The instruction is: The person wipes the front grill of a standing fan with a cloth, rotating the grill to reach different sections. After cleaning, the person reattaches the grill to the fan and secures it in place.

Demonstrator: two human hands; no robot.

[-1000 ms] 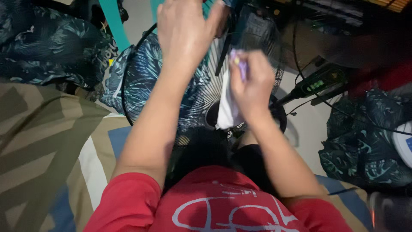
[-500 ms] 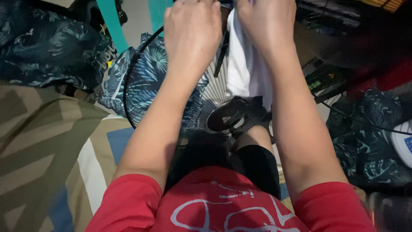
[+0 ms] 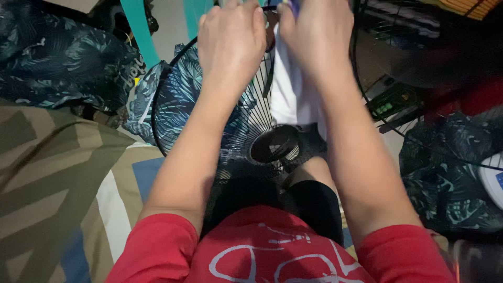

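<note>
A round black wire fan grille [image 3: 246, 118] stands tilted against my lap, its dark hub [image 3: 274, 144] near the middle. My left hand [image 3: 230, 39] grips the grille's far rim at the top of the view. My right hand [image 3: 316, 34] is closed on a white cloth [image 3: 291, 97] that hangs down over the wires beside the left hand. A bit of purple shows at my right fingertips [image 3: 294, 6]. Both arms reach forward over my red shirt.
Dark leaf-print bedding [image 3: 63, 57] lies at the left and more of it [image 3: 450, 167] at the right. A striped tan and blue blanket [image 3: 57, 194] covers the lower left. A black power strip [image 3: 390, 105] with cables lies on the floor at right.
My right hand has risen with the white cloth from the middle of the grille to its far rim, next to the left hand. The left hand has stayed on the rim.
</note>
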